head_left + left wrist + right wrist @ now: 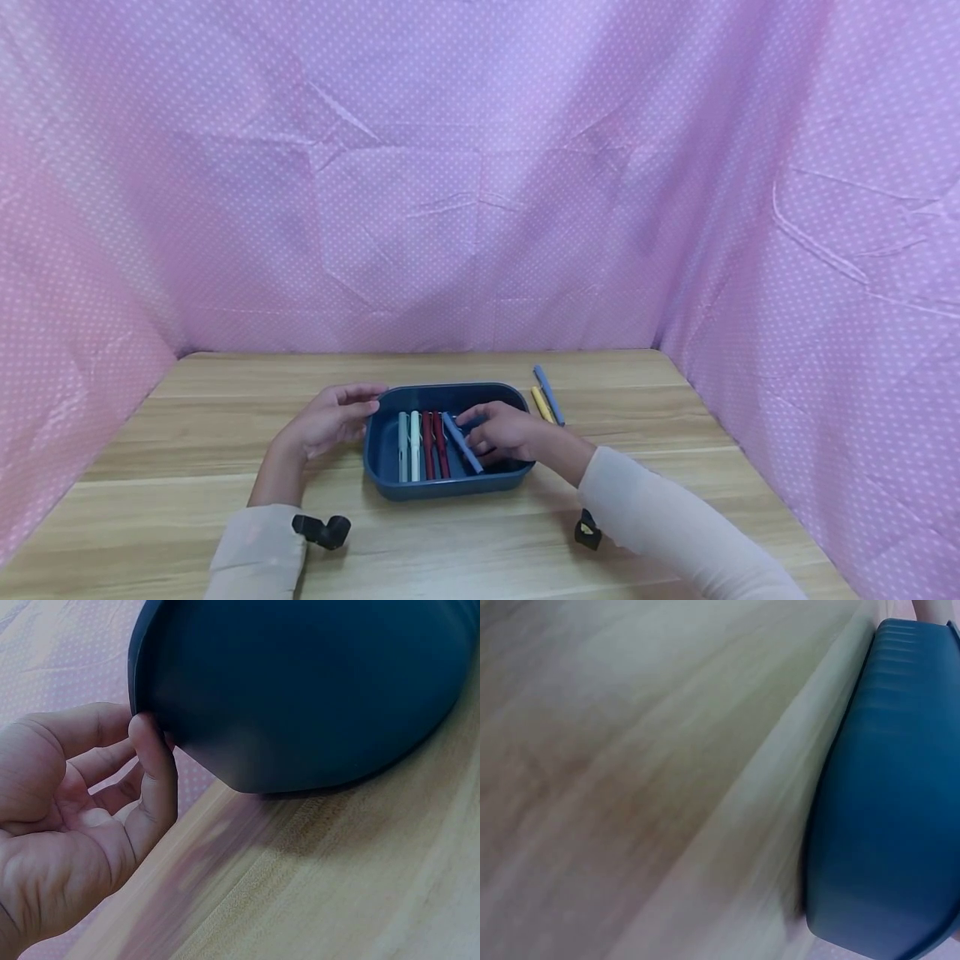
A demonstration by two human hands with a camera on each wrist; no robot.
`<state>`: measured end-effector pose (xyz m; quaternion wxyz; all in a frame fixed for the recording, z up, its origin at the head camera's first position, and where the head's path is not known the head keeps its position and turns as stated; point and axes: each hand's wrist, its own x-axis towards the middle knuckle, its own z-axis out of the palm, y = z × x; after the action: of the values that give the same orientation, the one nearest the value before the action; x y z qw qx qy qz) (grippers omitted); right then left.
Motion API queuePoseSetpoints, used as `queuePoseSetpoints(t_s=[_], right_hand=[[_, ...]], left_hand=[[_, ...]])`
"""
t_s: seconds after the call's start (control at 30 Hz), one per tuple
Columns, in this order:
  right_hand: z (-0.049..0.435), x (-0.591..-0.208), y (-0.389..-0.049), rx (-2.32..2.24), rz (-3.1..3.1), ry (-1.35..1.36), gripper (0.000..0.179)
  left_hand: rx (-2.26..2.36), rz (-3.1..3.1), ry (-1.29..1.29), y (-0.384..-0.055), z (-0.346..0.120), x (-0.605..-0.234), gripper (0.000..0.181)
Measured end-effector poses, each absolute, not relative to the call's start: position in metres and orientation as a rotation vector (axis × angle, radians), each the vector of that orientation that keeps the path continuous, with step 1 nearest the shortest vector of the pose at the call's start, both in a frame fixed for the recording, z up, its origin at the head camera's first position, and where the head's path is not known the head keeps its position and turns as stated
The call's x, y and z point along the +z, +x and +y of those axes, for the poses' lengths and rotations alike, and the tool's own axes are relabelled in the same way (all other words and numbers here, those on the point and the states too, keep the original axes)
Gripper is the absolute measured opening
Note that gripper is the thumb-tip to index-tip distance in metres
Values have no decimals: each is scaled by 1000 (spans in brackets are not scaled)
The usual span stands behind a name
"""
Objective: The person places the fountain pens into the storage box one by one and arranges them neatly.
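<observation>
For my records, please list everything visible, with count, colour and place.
Table: 1, light brown, centre
Dotted backdrop: 1, pinkish, behind and beside table
Tray: 1, dark blue, on table
Left pens: 2, pale greenish, in tray
Middle pens: 2, dark red, in tray
Slanted pen: 1, blue, in tray
Outer pens: 2, blue and yellow, right of tray
Devices: 2, black, by sleeves
Sleeves: 2, pale, on arms
Left hand: 1, bare, pinching tray rim
Right hand: 1, bare, at slanted pen
</observation>
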<state>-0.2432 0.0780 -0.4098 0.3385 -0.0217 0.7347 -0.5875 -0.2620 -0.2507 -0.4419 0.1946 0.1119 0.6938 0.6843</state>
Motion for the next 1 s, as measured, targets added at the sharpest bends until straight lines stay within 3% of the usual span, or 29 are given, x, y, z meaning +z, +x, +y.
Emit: queuePoseSetpoints(t_s=[1.0], right_hand=[[65,-411,-236,-1448,2038,-98,35]], left_hand=[[1900,1964,321,-262,-251,-441,52]])
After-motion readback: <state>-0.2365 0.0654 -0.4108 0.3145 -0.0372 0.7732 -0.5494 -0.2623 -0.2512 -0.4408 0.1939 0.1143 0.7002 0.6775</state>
